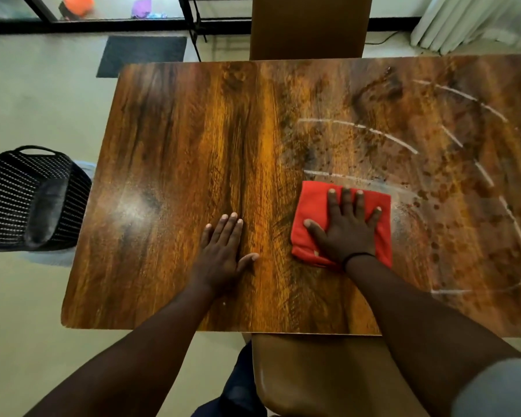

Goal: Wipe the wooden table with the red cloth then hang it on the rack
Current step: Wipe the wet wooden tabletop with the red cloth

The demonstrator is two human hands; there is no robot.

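A folded red cloth (312, 203) lies flat on the wooden table (178, 145), right of the middle near the front. My right hand (345, 227) presses down on it with fingers spread. My left hand (223, 251) rests flat on the bare wood beside it, palm down, holding nothing. White streaks and dark spots (433, 188) cover the right half of the table; the left half looks glossy. A black metal rack (193, 22) stands on the floor beyond the table's far edge.
A black woven basket (27, 200) stands on the floor left of the table. A brown chair back (309, 25) rises behind the far edge, and another chair seat (313, 374) sits under the near edge. A dark floor mat (142, 54) and a curtain (475, 19) lie farther back.
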